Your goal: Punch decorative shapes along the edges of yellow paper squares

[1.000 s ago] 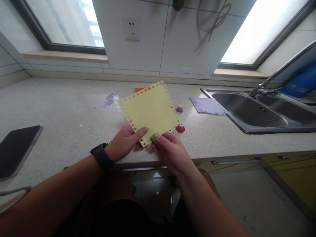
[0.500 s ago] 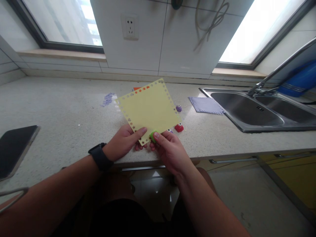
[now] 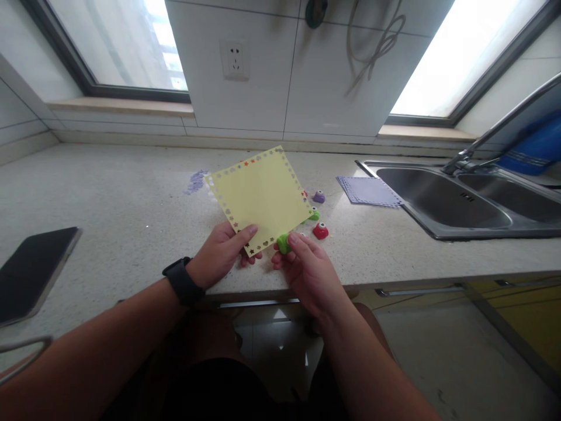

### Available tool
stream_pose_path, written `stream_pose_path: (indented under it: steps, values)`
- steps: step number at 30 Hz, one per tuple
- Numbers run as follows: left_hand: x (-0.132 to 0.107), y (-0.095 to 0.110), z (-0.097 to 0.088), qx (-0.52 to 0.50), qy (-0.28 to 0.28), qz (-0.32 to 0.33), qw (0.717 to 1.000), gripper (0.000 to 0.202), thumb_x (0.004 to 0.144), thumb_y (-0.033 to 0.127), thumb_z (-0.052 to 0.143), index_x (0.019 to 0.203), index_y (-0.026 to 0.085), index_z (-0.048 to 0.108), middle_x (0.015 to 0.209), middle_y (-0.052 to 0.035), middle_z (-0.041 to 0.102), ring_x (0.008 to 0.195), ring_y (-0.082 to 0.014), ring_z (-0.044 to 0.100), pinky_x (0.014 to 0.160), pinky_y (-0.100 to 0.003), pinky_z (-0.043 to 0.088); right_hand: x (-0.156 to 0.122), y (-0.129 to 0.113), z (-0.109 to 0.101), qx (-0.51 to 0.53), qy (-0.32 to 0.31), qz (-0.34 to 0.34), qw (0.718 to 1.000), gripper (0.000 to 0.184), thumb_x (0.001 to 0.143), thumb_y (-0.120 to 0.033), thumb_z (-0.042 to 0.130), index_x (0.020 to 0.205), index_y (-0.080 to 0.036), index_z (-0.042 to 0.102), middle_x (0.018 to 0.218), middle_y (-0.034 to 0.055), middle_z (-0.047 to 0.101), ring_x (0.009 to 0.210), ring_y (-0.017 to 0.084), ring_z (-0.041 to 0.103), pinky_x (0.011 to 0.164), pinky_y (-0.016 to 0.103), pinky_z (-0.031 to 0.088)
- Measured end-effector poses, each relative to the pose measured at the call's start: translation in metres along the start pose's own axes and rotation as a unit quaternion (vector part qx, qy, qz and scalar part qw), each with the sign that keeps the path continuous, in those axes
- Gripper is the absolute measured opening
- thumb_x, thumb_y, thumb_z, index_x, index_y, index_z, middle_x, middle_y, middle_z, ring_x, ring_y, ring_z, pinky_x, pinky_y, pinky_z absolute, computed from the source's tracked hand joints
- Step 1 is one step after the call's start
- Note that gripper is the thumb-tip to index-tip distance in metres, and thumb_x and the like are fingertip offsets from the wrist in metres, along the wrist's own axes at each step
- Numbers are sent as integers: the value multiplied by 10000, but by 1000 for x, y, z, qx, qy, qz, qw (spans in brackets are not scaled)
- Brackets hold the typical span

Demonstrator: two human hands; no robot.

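Note:
My left hand point(image 3: 223, 251) pinches the near left corner area of a yellow paper sheet point(image 3: 260, 196), thumb on top and fingers underneath. Star, heart and other small shapes are cut out along the sheet's edges. In my right hand point(image 3: 309, 263) is a green craft paper punch point(image 3: 284, 243), gripped between thumb and fingers at the sheet's near edge. Whether its slot is around the paper cannot be made out. Beyond the sheet's right corner lie a red punch point(image 3: 321, 231), a purple punch point(image 3: 319, 196) and another green punch point(image 3: 314, 214). The sheet partly hides more punches.
A stack of purple punched sheets point(image 3: 370, 192) lies beside the steel sink point(image 3: 432, 233). Purple paper bits point(image 3: 197, 182) are scattered on the speckled counter point(image 3: 109, 204). A dark flat device point(image 3: 35, 269) rests at the left. The counter's front edge is just below my hands.
The green punch in my right hand has moved right along the near edge, uncovering cut-outs there. The sheet has shifted slightly left, so more of the punches behind it show.

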State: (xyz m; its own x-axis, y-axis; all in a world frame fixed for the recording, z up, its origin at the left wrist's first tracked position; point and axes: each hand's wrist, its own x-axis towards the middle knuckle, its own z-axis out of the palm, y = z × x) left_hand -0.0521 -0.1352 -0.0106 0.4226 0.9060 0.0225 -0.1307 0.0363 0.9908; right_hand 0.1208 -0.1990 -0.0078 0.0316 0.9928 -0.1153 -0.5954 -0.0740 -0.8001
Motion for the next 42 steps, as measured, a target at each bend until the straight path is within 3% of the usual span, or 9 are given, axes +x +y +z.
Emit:
stream_pose_path:
  steps: [3,6,11,15,19,22,27,33,42]
  values:
    - [2,-1,0,-20,17,17,1000,346,866,459,737,901,115,726,712,-59,732,539,-156,652,411,-212,486,0,-5,-5,-30,21,-9,999,311,763,-463,825,869,-184,738,818,13,674,646,127,612,615,270,495]
    - [4,-2,0,-44,23,22,999,354,878,430,730,974,90,753,876,-117,778,687,-209,732,530,-261,589,0,-17,-17,-144,36,-49,988,348,798,-505,782,961,-199,756,826,18,662,661,145,597,594,287,464]
    - [7,0,0,-145,36,-4,989,346,907,300,691,1171,80,724,1122,-175,768,915,-275,761,731,-353,650,0,-40,-39,-445,36,-126,886,352,886,-508,662,1031,-206,768,912,72,708,791,209,602,748,375,466]
    - [11,4,-1,-223,55,-16,973,404,912,158,613,1308,87,647,1301,-193,699,1084,-329,722,858,-467,638,-1,-46,-44,-559,37,-118,820,395,895,-511,610,1044,-179,763,1005,120,712,847,251,616,788,422,470]
    - [13,8,-4,-266,60,-46,961,497,929,130,514,1422,80,549,1338,-204,677,1077,-348,726,889,-529,620,-3,-40,-40,-588,52,-118,798,462,872,-508,632,1176,-164,683,944,105,695,791,246,624,748,417,487]
    - [14,10,-5,-287,67,-71,953,515,938,129,465,1446,63,519,1319,-207,689,1067,-347,731,901,-536,610,-4,-33,-37,-596,31,-128,792,355,876,-465,645,1086,-179,651,925,88,694,802,241,643,743,400,496]
    - [14,11,-3,-290,67,-90,951,489,956,157,426,1415,44,552,1252,-203,725,1049,-340,735,852,-510,623,-6,-23,-35,-673,5,-194,713,175,903,-384,655,873,-212,649,876,72,693,851,262,642,771,409,493]
    - [14,11,-3,-273,68,-97,955,488,955,164,425,1404,25,558,1274,-213,710,1054,-351,727,832,-505,624,-1,-13,-36,-712,1,-271,648,175,938,-367,654,951,-208,726,925,85,745,917,282,667,857,443,516]
    - [14,11,-2,-274,58,-100,955,461,953,181,449,1366,35,592,1232,-199,732,1005,-321,742,811,-462,628,4,-8,-35,-718,6,-284,636,266,983,-386,591,1114,-213,745,1065,110,776,987,317,702,885,493,547]
